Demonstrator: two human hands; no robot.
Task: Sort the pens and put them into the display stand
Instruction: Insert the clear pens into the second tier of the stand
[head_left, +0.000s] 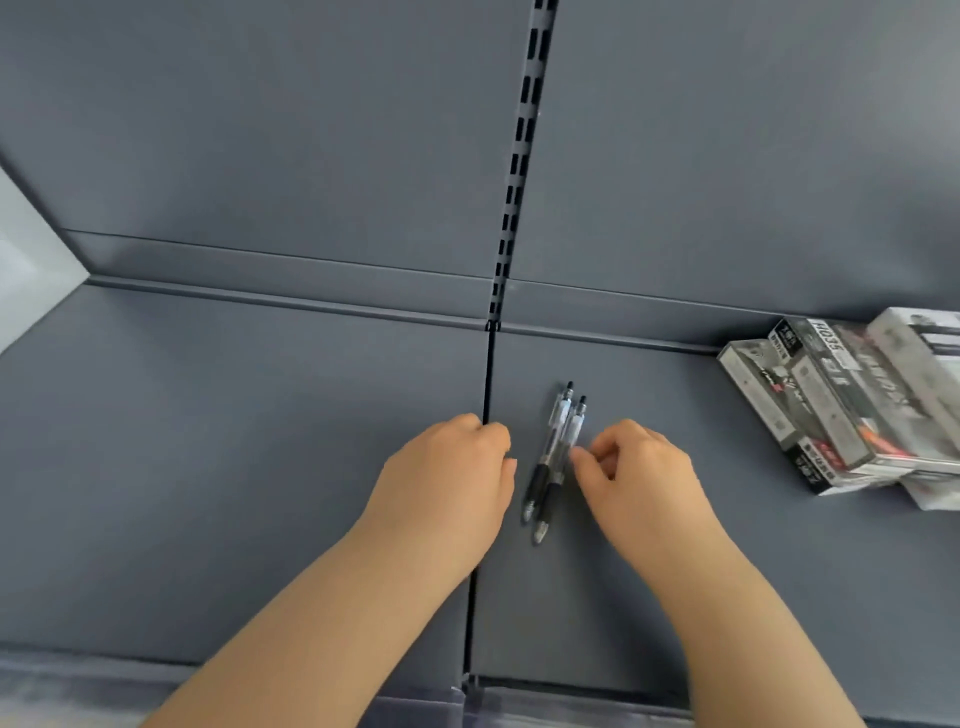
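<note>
Two clear pens with black grips lie side by side on the grey shelf, tips toward me, just right of the shelf seam. My left hand rests curled on the shelf to their left, fingers bent, holding nothing that I can see. My right hand sits to their right, fingers curled, its fingertips touching the right pen's barrel. No display stand is in view.
Several pen boxes are stacked at the shelf's right, against the back panel. A slotted upright runs up the grey back wall, and a black seam splits the shelf. The front edge is near me.
</note>
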